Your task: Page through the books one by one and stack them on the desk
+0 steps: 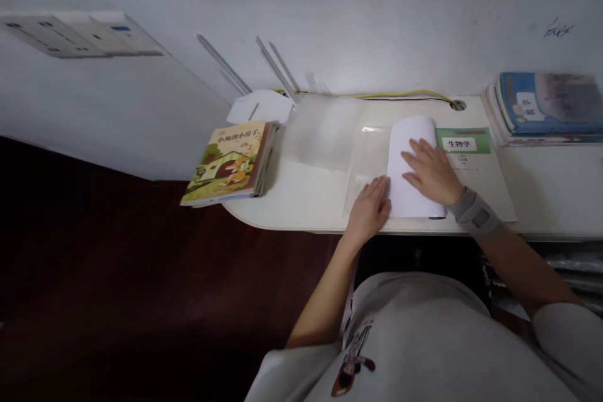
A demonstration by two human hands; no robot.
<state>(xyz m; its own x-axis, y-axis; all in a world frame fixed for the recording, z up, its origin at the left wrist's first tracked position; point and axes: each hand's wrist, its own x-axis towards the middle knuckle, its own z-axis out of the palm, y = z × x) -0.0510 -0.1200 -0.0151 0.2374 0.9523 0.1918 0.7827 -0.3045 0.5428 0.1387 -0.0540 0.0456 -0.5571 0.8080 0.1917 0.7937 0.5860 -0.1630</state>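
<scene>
The textbook (pixel 492 185) on the bench (pixel 301 204) bore the large title "生物学" in black on a white label (pixel 459 144) within its green band; the smaller lines beneath were too tiny to read surely. The picture book (pixel 226 166) on the left read "小狗的小房子" across the top of its cover. The blue book (pixel 541 110) on the right carried blurred sideways characters, and the wall's blue scribble (pixel 558 30) was illegible.

Right of textbook (pixel 490 179) seemingly passable; stack (pixel 549 103) blocks rear.
</scene>
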